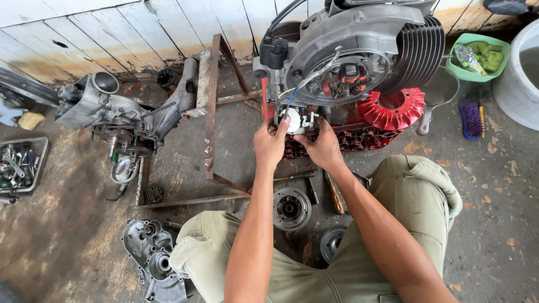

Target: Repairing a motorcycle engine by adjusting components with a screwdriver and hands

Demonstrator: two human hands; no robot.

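Two hands [297,143], one engine [348,56]

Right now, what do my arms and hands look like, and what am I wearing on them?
Both arms are bare from above the elbow down: no sleeves show. The left hand and right hand wear no gloves, and no watch, ring or band is visible. The hands look smudged with dark grime. Below the arms are olive-green trousers, creased at the bent knees.
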